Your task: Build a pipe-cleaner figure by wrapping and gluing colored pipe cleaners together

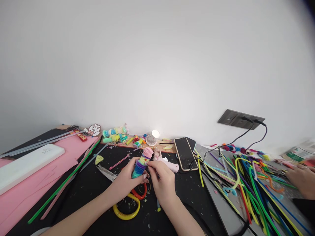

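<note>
My left hand point(128, 177) is wrapped round an upright, slightly tilted roll of striped pipe cleaner point(141, 164), pink at the top, then yellow, purple, blue and teal. The fingers of my right hand point(162, 178) are pinched together against the roll's right side; what lies between them is hidden. Beneath my hands lie scissors point(126, 209) with one yellow and one red handle loop, blades pointing to the far left. Just behind my right hand rests a pale pink glue gun point(172, 166), partly covered by the hand.
A phone point(186, 154) and a paper cup point(153, 137) stand near the wall, beside finished-looking pipe-cleaner rolls point(114, 132). Loose pipe cleaners point(256, 193) cover the right side. Pink sheets point(73, 152) and a white case point(31, 165) lie left. Another person's hand point(301, 180) is far right.
</note>
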`<state>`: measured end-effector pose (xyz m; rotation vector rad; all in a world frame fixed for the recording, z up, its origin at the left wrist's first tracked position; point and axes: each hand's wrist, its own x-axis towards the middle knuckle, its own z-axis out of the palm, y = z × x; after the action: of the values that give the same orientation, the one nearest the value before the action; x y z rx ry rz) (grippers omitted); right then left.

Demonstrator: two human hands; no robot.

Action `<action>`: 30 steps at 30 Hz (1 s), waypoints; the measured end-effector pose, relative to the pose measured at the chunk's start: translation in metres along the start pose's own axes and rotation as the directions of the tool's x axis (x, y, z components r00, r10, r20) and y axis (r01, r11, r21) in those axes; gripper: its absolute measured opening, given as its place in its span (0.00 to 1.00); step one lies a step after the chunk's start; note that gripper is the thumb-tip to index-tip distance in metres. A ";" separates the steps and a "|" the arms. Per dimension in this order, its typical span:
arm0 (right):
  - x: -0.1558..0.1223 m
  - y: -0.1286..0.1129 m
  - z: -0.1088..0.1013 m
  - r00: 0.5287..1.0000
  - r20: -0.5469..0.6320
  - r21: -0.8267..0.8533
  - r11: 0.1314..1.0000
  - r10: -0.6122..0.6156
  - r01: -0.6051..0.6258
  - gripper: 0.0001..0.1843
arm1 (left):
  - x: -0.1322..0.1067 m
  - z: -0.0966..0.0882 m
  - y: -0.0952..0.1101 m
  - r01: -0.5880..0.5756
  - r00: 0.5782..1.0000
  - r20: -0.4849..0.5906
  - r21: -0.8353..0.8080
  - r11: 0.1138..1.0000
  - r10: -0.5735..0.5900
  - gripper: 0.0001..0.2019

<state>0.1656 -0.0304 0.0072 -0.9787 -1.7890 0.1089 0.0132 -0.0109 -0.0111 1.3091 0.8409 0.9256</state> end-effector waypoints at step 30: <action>0.003 0.001 -0.004 0.999 0.007 -0.035 0.999 0.036 -0.035 0.08 | -0.002 0.002 0.009 0.120 0.992 0.045 -0.079 0.990 -0.117 0.17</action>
<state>0.1697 -0.0292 0.0106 -1.0365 -1.7863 0.1040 0.0131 -0.0128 -0.0021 1.1907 0.8318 0.8287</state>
